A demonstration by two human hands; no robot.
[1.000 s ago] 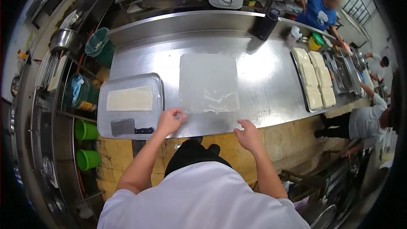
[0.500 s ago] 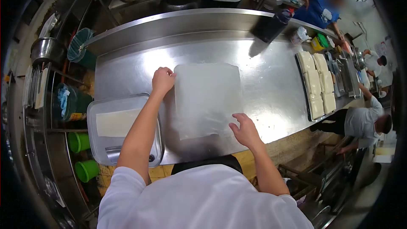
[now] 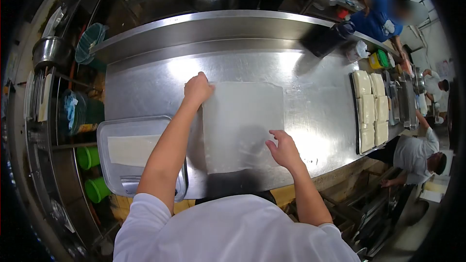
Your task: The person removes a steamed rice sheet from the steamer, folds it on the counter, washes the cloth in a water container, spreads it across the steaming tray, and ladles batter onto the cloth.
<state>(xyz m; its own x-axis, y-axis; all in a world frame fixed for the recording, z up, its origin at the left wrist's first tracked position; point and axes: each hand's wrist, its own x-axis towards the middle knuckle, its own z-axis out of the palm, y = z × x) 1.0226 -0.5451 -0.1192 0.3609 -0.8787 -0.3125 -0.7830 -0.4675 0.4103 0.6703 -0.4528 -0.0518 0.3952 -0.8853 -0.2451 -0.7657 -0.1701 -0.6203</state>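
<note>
A thin, whitish, nearly square sheet (image 3: 242, 126) lies flat on the steel table in front of me; I cannot make out whether it is dough or film. At its far left corner, my left hand (image 3: 198, 90) is closed, with the fingertips pinching the edge. My right hand (image 3: 283, 149) is over the near right part of the sheet, thumb and fingers apart, holding nothing. To the left, partly behind my left forearm, a clear plastic tub (image 3: 104, 140) contains a pale rectangular slab (image 3: 131, 149) and a metal tool (image 3: 130, 179).
A black tray (image 3: 355, 116) of pale rectangular blocks stands at the table's right end. A dark cylindrical container (image 3: 330, 39) lies near the raised back ledge (image 3: 204, 31). Green bins (image 3: 97, 190) are at lower left. Several other people are beyond the table and at right.
My left hand has closed on the far left corner of the sheet. The right hand stays open over the sheet. The view has shifted slightly.
</note>
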